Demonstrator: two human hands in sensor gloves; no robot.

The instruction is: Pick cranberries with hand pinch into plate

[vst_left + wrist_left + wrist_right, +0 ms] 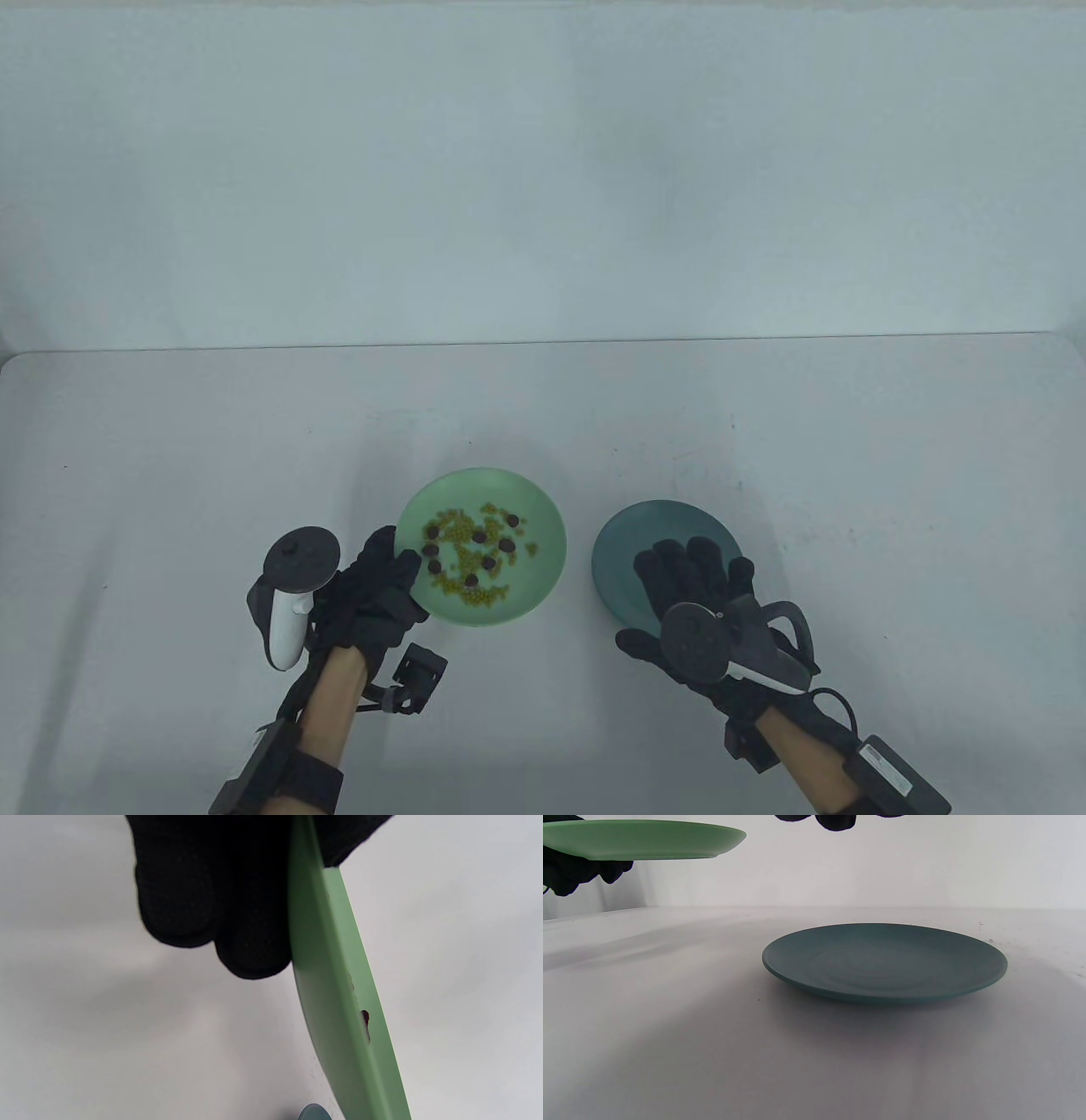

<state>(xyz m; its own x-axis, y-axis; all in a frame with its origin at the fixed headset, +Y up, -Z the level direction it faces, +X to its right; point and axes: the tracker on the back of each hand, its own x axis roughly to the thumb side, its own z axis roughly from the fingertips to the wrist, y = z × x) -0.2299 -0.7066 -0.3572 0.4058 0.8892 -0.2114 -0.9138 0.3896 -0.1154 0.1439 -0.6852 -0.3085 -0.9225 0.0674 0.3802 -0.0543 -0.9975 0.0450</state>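
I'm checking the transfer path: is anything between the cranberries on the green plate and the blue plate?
Nothing visible. The cranberries lie among yellow-green bits on the green plate, which the left hand holds off the table. The blue plate lies bare; the right hand hovers above it.

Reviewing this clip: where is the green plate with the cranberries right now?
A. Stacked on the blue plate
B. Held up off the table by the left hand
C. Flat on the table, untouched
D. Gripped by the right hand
B. The right wrist view shows the green plate raised clear above the table, with the left hand gripping its edge; the blue plate lies apart on the table under the open right hand.
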